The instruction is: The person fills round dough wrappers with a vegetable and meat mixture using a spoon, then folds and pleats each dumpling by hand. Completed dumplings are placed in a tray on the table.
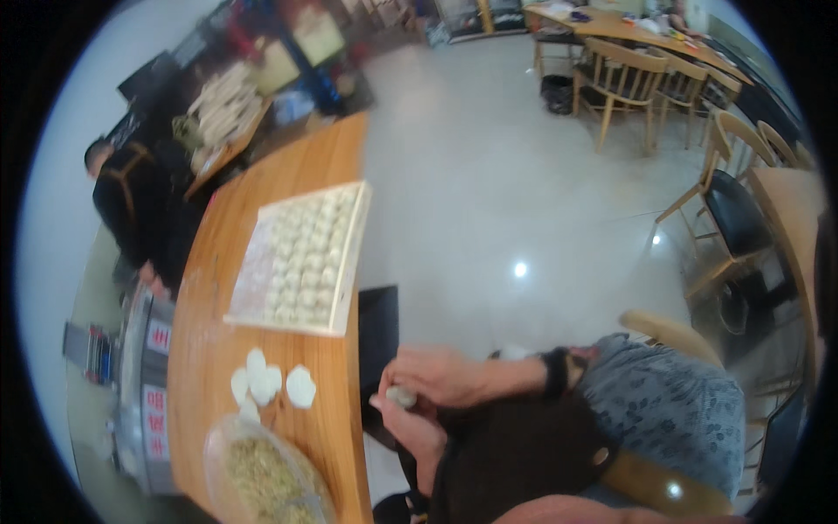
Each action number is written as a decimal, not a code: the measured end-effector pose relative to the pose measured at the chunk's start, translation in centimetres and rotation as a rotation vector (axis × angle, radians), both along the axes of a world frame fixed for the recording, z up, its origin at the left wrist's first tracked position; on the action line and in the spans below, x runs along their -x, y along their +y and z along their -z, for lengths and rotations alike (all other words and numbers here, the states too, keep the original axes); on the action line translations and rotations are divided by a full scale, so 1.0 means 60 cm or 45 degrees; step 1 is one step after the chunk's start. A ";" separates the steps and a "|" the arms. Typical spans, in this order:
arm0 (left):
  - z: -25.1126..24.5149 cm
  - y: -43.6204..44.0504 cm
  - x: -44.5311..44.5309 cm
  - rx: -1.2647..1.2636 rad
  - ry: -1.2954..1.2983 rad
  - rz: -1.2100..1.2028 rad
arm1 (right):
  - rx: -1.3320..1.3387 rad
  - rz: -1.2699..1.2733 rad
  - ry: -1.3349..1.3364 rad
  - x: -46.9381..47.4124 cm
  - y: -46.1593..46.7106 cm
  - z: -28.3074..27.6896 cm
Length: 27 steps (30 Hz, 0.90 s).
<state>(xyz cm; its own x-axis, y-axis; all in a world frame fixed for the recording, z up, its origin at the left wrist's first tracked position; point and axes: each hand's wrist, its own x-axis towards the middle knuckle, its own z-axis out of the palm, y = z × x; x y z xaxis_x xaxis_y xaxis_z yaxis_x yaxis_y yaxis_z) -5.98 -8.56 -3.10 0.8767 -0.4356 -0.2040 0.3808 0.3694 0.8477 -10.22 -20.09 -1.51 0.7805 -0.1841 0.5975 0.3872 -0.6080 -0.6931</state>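
Observation:
Both of my hands meet beyond the table's edge, with a small dumpling (pixel 400 395) between them. My right hand (pixel 438 373) curls over it from the upper side, a dark band at its wrist. Beneath and beside it, my left hand (pixel 414 426) presses on the same dumpling. Several round dough wrappers (pixel 301 386) lie on the wooden table (pixel 327 367) to the left. Near them stands a clear bowl (pixel 219 458) of chopped filling (pixel 268 475), with what may be a utensil in it. A wooden tray (pixel 347 281) holds rows of dumplings (pixel 308 262).
Across the table, a person in dark clothes (pixel 141 196) bends beside a metal appliance (pixel 154 393) bearing writing. Wooden chairs (pixel 622 72) and tables (pixel 602 23) stand at the upper right. A black bin (pixel 558 93) is on the tiled floor (pixel 458 164).

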 end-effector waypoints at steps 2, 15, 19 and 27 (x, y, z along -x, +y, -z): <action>-0.001 0.004 0.000 -0.069 -0.063 0.036 | -0.210 -0.131 0.123 0.009 -0.003 -0.015; -0.041 0.047 -0.025 -0.276 -0.682 0.032 | -0.056 -0.490 0.299 -0.054 -0.038 -0.110; -0.058 0.083 -0.050 -0.479 -0.935 -0.191 | 0.037 -0.363 0.135 -0.136 -0.086 -0.144; -0.051 0.130 -0.109 -0.914 -1.138 -0.262 | 0.092 -0.066 0.265 -0.428 -0.194 -0.212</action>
<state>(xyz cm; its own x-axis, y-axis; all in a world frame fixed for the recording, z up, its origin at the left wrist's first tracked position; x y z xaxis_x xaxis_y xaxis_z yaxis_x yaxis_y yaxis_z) 0.54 -0.77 -0.05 0.8735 -0.3035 0.3806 -0.4696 -0.3195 0.8230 15.45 -31.71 11.23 0.8958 -0.1026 0.4325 0.2725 -0.6420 -0.7167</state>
